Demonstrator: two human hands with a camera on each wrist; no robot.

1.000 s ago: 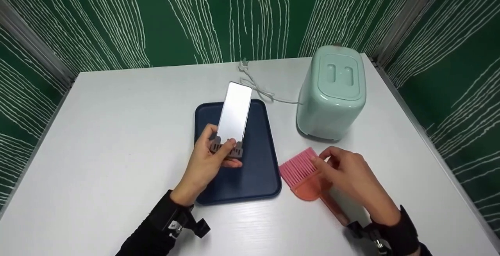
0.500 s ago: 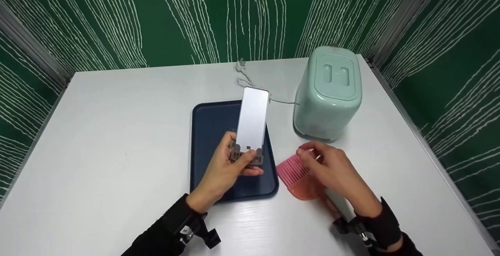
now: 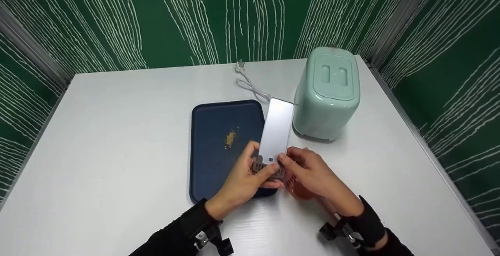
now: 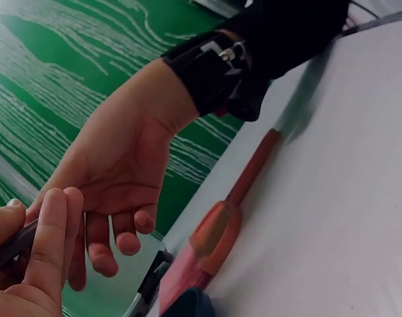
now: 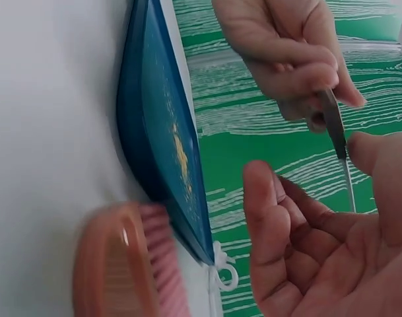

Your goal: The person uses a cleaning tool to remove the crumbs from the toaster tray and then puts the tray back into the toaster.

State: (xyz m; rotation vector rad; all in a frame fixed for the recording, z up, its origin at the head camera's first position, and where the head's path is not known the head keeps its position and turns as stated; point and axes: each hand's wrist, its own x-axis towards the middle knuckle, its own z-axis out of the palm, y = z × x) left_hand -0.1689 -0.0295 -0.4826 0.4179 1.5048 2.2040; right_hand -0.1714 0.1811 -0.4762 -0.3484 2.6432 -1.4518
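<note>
My left hand (image 3: 243,179) grips the grey slotted end of a silver crumb tray (image 3: 276,131), thumb on top and fingers beneath. The tray's flat metal plate points up and away. My right hand (image 3: 314,172) pinches the tray's right edge near the slotted end; in the right wrist view its thumb (image 5: 366,150) is right at that edge. Below the right hand a brush with pink bristles and an orange head (image 4: 217,238) lies on the table, partly hidden in the head view. Brown crumbs (image 3: 230,138) lie in a small heap on the dark blue tray (image 3: 207,170).
A mint-green toaster (image 3: 332,95) stands at the right rear of the white table (image 3: 129,131). Its white cord and plug (image 3: 246,80) lie behind the blue tray. Green walls with white streaks (image 3: 187,17) enclose the back and sides.
My left hand has carried the crumb tray rightwards off the blue tray's middle, uncovering the crumbs. My right hand has moved left from above the brush to the crumb tray's edge.
</note>
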